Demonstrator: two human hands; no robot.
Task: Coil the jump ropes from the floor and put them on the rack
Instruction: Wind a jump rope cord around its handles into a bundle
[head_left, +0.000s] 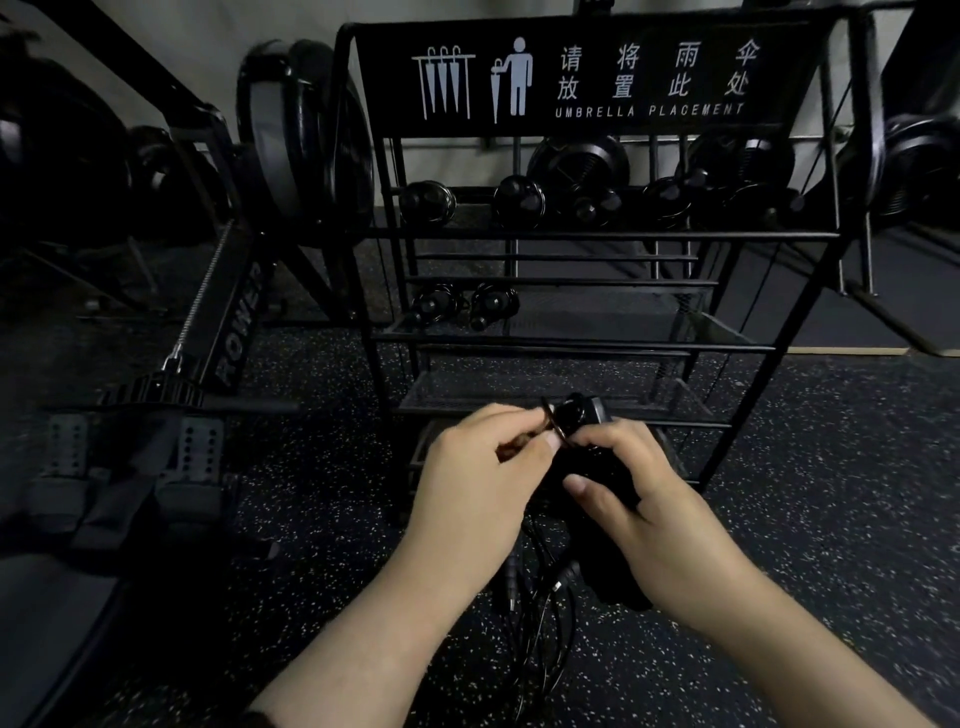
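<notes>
My hands, left (483, 467) and right (623, 483), grip rope (540, 613) before rack (571, 236); rower (228, 332) left, speckled floor (805, 519).

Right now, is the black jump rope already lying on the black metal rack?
No, both hands, left and right, hold the black jump rope before the black metal rack.

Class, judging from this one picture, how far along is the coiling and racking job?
Done: several black bundles already sit on the rack, though it is too dark to confirm they are ropes. In hand: the right hand grips a black rope bundle while the left hand pinches its cord. Left: loose cord hangs below, uncoiled, and this bundle is not yet racked.
</notes>
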